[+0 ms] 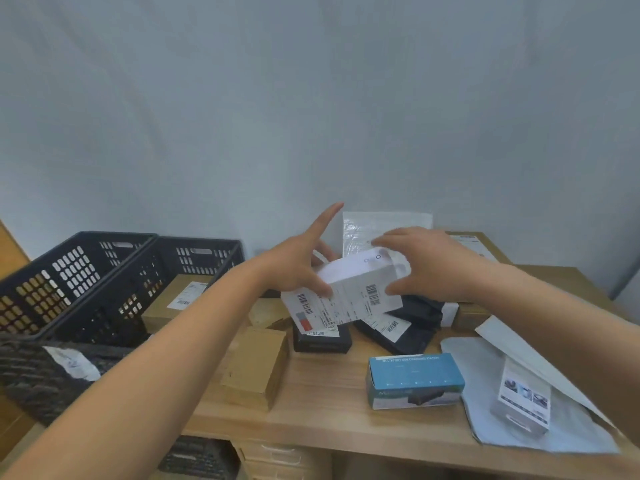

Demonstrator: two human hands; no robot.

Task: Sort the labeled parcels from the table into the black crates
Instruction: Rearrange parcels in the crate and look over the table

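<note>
box (360, 289), held above the worktop (329, 410) with my left fingers (318, 287) and right fingers (391, 242) both curled round it; one parcel (173, 299) seems to sit in a crate (197, 241), many lie unsorted.

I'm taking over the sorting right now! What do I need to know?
Hands: left hand and right hand both hold one white box with barcode labels, above the table.
Done: one brown labeled parcel lies in a black crate.
Left: crate the white box, then the brown box, black box, black bag, blue box and other parcels on the table.
</note>
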